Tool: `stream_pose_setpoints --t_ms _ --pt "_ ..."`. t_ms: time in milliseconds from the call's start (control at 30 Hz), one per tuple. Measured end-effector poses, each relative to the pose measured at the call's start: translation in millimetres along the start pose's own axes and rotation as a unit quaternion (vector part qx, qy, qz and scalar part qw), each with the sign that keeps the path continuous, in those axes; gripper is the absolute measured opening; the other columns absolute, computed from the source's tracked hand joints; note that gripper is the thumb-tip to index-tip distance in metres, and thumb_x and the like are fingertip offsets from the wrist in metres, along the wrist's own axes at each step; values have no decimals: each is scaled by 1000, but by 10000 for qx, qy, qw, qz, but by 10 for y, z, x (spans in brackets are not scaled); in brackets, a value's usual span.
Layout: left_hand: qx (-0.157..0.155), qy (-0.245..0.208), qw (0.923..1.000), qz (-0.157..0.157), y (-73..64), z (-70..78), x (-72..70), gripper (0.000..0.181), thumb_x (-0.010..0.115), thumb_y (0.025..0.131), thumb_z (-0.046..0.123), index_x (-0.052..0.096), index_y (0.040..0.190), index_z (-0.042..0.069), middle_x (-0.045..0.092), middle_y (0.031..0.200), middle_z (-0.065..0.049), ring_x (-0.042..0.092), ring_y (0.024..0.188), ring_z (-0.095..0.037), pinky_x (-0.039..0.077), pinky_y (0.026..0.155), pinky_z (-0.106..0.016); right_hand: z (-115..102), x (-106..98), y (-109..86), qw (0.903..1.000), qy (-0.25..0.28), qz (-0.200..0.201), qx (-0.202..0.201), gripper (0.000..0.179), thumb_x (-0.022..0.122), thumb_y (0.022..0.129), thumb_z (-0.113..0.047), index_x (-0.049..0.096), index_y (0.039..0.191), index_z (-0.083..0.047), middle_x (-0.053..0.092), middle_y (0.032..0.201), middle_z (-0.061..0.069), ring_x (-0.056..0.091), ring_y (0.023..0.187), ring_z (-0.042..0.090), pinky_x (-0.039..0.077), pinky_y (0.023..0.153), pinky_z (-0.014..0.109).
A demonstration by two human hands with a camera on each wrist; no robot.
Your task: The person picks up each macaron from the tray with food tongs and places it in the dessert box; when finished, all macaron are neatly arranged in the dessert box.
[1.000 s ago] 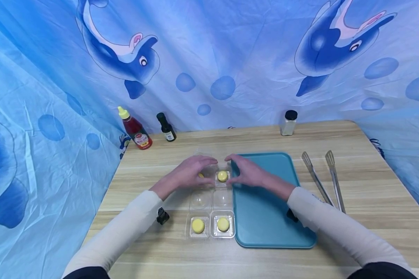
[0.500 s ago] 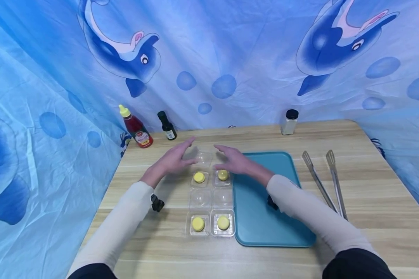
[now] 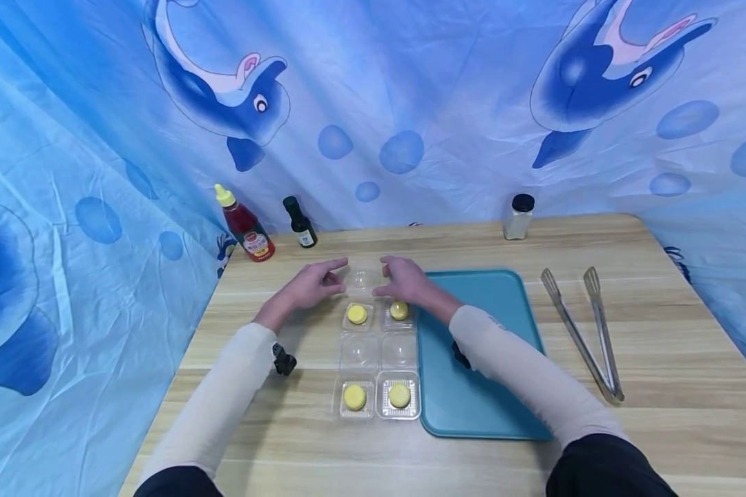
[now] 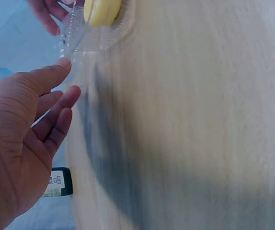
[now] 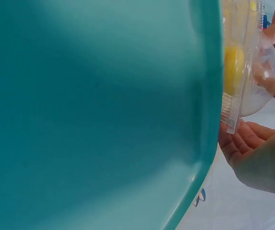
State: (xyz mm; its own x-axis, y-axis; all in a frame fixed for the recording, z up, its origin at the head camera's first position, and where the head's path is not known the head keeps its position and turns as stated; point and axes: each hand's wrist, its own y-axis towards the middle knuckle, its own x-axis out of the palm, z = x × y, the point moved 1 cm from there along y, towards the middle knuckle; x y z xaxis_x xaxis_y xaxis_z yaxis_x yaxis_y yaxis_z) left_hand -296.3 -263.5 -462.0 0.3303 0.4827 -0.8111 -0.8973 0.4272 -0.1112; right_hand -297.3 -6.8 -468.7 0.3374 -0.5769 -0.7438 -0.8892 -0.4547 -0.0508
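My left hand [image 3: 309,285] is at the left edge of a raised clear plastic lid [image 3: 362,279], its thumb and fingertips apart in the left wrist view. On the lid's other side, my right hand [image 3: 404,281] has thumb and fingers spread at the edge. The lid belongs to the back-left clear box [image 3: 347,326], which holds a yellow macaron [image 3: 357,315]. Beside it, the back-right box [image 3: 388,324] has its domed lid over another macaron [image 3: 400,310]. Two front boxes hold macarons, [image 3: 354,397] and their lids [image 3: 359,352] lie folded back.
A teal tray [image 3: 485,407] lies right of the boxes, under my right forearm. Metal tongs [image 3: 575,331] rest beyond it. At the back stand a red sauce bottle [image 3: 249,231], a small dark bottle [image 3: 301,224] and a black-capped jar [image 3: 519,217].
Both hands have left the back-right box, whose lid is down, and moved left and back to the back-left box's lid. In the last half second they have closed in on its edges.
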Motion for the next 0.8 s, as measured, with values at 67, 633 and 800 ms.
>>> stream_pose_setpoints --t_ms 67,633,800 --pt "18 32 10000 44 12 -1 24 68 76 100 14 45 160 6 75 122 -16 70 115 -29 53 110 -47 -19 4 20 10000 3 98 0 81 88 91 -26 48 154 5 72 121 12 69 106 26 55 102 42" --pt "-48 -599 9959 674 39 122 -30 75 84 92 13 49 157 2 73 121 -14 70 109 -27 59 99 -44 -147 6 41 9714 2088 1131 -16 54 73 94 7 58 146 8 73 119 23 74 107 36 63 91 36" --pt "91 -743 9926 962 12 184 -56 80 87 89 10 46 158 4 65 141 -12 70 109 -26 60 97 -42 -222 -59 16 9465 3012 1141 222 54 76 92 8 60 143 8 72 119 25 76 100 36 66 85 38"
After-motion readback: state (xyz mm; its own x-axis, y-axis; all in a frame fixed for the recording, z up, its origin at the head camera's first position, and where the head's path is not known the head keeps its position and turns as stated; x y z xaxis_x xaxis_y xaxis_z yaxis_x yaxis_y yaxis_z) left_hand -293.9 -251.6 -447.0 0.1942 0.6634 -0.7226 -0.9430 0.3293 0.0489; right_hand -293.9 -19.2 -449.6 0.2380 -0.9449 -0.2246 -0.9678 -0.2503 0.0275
